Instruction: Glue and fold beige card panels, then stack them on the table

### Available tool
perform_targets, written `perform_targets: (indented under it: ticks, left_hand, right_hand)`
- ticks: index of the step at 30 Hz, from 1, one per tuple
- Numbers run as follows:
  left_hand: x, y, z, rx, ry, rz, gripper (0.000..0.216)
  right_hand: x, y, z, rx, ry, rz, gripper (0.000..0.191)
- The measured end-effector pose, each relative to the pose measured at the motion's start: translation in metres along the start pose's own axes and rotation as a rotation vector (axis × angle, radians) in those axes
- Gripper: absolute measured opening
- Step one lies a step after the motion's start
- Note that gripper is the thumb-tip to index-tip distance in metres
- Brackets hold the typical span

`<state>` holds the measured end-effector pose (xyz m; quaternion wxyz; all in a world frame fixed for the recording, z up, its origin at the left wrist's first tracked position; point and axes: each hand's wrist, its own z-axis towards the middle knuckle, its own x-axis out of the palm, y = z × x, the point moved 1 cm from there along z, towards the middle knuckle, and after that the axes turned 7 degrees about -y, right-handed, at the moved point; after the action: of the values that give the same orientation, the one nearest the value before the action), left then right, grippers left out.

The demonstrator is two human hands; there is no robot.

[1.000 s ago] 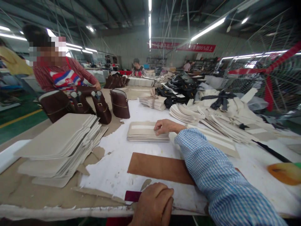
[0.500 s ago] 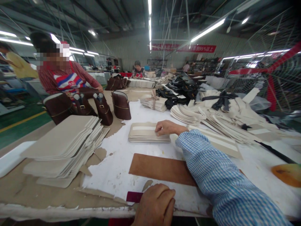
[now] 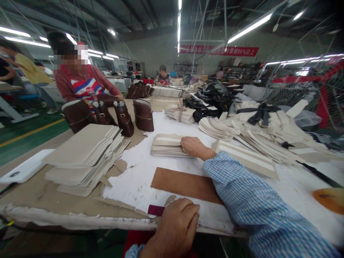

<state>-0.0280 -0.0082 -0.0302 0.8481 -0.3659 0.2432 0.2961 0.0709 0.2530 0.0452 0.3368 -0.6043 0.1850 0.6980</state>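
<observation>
My right hand [image 3: 194, 147] is at the right end of a small stack of beige panels [image 3: 165, 151], its fingertips pinching the top panel [image 3: 168, 140], which has a pale strip along it. That panel looks slightly raised from those below. Near the table's front edge rests my left hand [image 3: 179, 224], fingers curled and pressed together; what lies under them is hidden. A maroon strip [image 3: 156, 210] sticks out beside its knuckles, and I cannot tell whether the hand grips it. Between the hands a brown leather strip [image 3: 185, 184] lies flat, partly under my right sleeve.
A tall stack of beige panels [image 3: 80, 147] stands at left beside a white object [image 3: 27, 166]. Brown leather bags [image 3: 143, 115] stand behind it, near a person in a striped apron [image 3: 87, 86]. More panels with pale strips [image 3: 247, 159] and heaped beige pieces [image 3: 268, 136] lie at right.
The view has shifted, showing more of the table's front edge. The top panel looks more lifted at my right fingers. My left hand keeps its place by the maroon strip.
</observation>
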Motion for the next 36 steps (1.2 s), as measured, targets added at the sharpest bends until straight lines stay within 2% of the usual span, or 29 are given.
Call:
perform_targets:
  ticks: [5, 7, 9, 11, 13, 15, 18, 21, 29, 32, 36]
  left_hand:
    - [-0.004, -0.003, 0.004, -0.013, 0.054, 0.002, 0.017]
    - [-0.003, -0.002, 0.005, -0.004, 0.067, 0.011, 0.017]
    - [-0.003, -0.003, 0.004, 0.036, 0.069, 0.032, 0.017]
    - [-0.004, -0.005, 0.001, 0.109, 0.031, 0.049, 0.018]
    - [-0.006, -0.011, -0.005, 0.186, -0.012, 0.05, 0.02]
    - [-0.007, -0.018, -0.012, 0.25, -0.014, 0.048, 0.022]
    - [-0.006, -0.027, -0.019, 0.285, 0.041, 0.054, 0.023]
    - [-0.007, -0.031, -0.019, 0.282, 0.048, 0.064, 0.023]
    - [-0.007, -0.031, -0.008, 0.279, -0.055, 0.02, 0.02]
    - [-0.005, -0.032, -0.006, 0.271, -0.094, 0.028, 0.018]
    - [-0.003, -0.03, -0.001, 0.271, -0.085, 0.065, 0.016]
  right_hand:
    - [-0.035, -0.006, -0.022, 0.103, -0.134, -0.103, 0.038]
    - [-0.05, -0.004, -0.048, 0.106, -0.219, -0.175, 0.038]
    - [-0.058, 0.005, -0.084, 0.042, -0.341, -0.281, 0.034]
    - [-0.056, 0.02, -0.127, -0.078, -0.438, -0.338, 0.027]
    - [-0.045, 0.039, -0.171, -0.184, -0.461, -0.295, 0.02]
    - [-0.031, 0.057, -0.207, -0.239, -0.422, -0.204, 0.023]
    - [-0.018, 0.076, -0.241, -0.203, -0.362, -0.084, 0.028]
    - [-0.018, 0.082, -0.253, -0.14, -0.35, -0.04, 0.027]
    - [-0.026, 0.089, -0.263, -0.09, -0.319, 0.001, 0.022]
    - [-0.024, 0.097, -0.265, -0.084, -0.289, 0.002, 0.021]
    - [-0.019, 0.102, -0.264, -0.054, -0.267, 0.05, 0.015]
